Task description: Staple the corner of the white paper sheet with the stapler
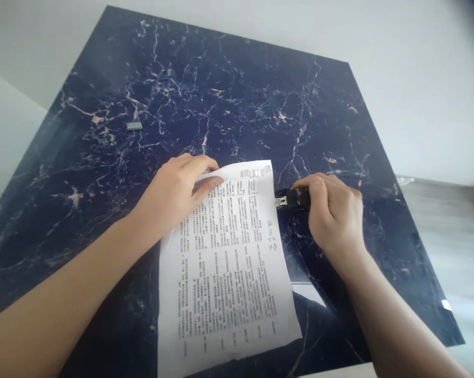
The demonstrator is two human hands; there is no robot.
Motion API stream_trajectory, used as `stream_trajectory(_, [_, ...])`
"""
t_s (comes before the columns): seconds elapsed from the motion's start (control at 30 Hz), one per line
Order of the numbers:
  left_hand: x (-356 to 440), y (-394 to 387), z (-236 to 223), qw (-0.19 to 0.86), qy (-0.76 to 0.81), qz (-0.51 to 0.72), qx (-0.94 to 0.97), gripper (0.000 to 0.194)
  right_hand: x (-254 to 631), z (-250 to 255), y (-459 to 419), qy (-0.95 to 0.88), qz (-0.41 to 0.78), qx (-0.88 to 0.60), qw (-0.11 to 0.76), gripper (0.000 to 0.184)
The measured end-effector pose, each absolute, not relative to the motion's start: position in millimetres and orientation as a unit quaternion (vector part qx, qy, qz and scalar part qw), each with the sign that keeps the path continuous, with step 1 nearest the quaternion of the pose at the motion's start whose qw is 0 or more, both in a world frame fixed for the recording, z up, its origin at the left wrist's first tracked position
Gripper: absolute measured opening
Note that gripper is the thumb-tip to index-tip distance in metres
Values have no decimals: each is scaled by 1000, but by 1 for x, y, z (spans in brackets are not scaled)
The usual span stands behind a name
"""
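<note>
My left hand [187, 184] pinches the top left part of a printed paper sheet [229, 252], thumb on top and fingers behind it. Lines of dark print run along the sheet, with handwriting near its right edge. In my right hand [333, 210] is a black stapler [299, 199], its metal front end pointing left. That front end meets the right edge of the paper near the top; whether the paper lies between the jaws is hard to make out.
The dark blue marbled table [221, 100] spreads under both hands. A small strip of staples [134, 126] lies at the far left. A white patch [308, 294] shows to the right of the paper. The table's edges drop off at the back and right.
</note>
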State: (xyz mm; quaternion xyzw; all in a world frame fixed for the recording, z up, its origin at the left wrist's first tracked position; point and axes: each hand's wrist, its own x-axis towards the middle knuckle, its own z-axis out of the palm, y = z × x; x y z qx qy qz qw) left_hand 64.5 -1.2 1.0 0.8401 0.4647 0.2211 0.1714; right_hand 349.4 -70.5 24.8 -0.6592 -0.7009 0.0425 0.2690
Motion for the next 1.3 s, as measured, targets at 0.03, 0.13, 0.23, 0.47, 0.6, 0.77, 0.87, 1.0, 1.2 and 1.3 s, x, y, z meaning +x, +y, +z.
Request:
stream_trajectory(0.03, [64, -1, 1, 174, 465, 220, 840, 35, 349, 25, -70, -701, 43, -660, 267, 46])
stream_trajectory(0.13, [64, -1, 0, 180, 464, 218, 839, 35, 349, 25, -70, -704, 45, -658, 264, 45])
stream_trajectory(0.23, [64, -1, 0, 186, 460, 220, 840, 33, 350, 24, -70, -712, 41, -650, 262, 46])
stream_trajectory(0.47, [65, -1, 2, 195, 453, 223, 841, 32, 351, 24, -70, -721, 39, -646, 248, 47])
stream_trajectory(0.6, [65, -1, 2, 199, 451, 228, 839, 30, 351, 24, -70, -720, 37, -648, 245, 49])
stream_trajectory(0.77, [65, -1, 2, 204, 457, 224, 837, 30, 351, 23, -70, -727, 14, -647, 229, 46])
stream_trajectory(0.87, [65, -1, 2, 198, 458, 225, 837, 30, 350, 24, -70, -729, 8, -647, 222, 46])
stream_trajectory(1.0, [66, -1, 4, 183, 455, 220, 843, 30, 349, 25, -70, -733, 5, -645, 216, 46])
stream_trajectory(1.2, [64, -3, 5, 172, 453, 204, 851, 30, 347, 27, -70, -732, 0, -651, 202, 46])
stream_trajectory(1.3, [64, -3, 3, 172, 456, 203, 849, 31, 347, 27, -71, -733, -3, -651, 197, 46])
